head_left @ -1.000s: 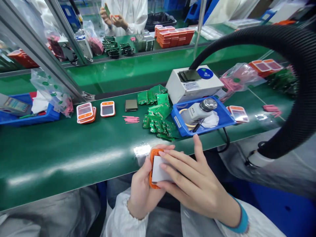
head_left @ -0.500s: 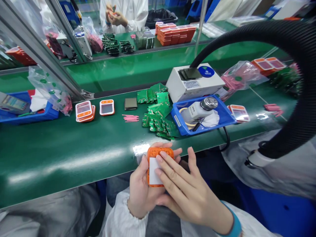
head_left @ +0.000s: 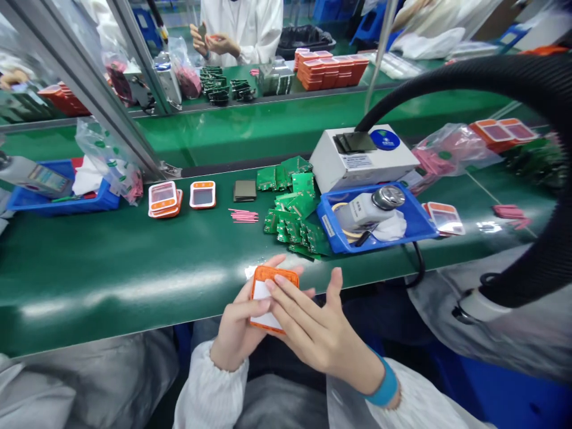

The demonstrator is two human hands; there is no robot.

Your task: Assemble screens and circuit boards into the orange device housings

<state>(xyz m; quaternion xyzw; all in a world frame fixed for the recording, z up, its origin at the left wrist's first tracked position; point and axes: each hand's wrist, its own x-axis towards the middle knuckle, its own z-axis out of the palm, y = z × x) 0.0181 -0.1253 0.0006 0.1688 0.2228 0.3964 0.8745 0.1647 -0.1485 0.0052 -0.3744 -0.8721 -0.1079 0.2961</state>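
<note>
My left hand point(head_left: 241, 328) holds an orange plastic case point(head_left: 268, 272) with a white panel point(head_left: 263, 291) set in it, the thumb resting over the panel's edge. Across the case lies my right hand point(head_left: 315, 330), fingers stretched out flat on the panel and the thumb held apart. It covers the case's right side. Beyond the hands, green circuit boards point(head_left: 292, 208) lie in an overlapping pile. Left of them are pink strips point(head_left: 243, 215) and a stack of dark square panels point(head_left: 245, 190). Farther left sit an orange-and-white case point(head_left: 202, 195) and a small stack of similar cases point(head_left: 164, 199).
A blue tray point(head_left: 328, 229) holds a bottle point(head_left: 364, 211) and white tissue, in front of a white box point(head_left: 357, 167). A black flexible hose point(head_left: 447, 77) arches over the right side. Another blue tray point(head_left: 105, 196) stands left, near a metal post point(head_left: 89, 89). A co-worker point(head_left: 241, 30) sits opposite.
Both hands and the case have shifted slightly left, and the case is more tilted. My left thumb now reaches over the white panel. The view has shifted, moving the bench items rightward.
</note>
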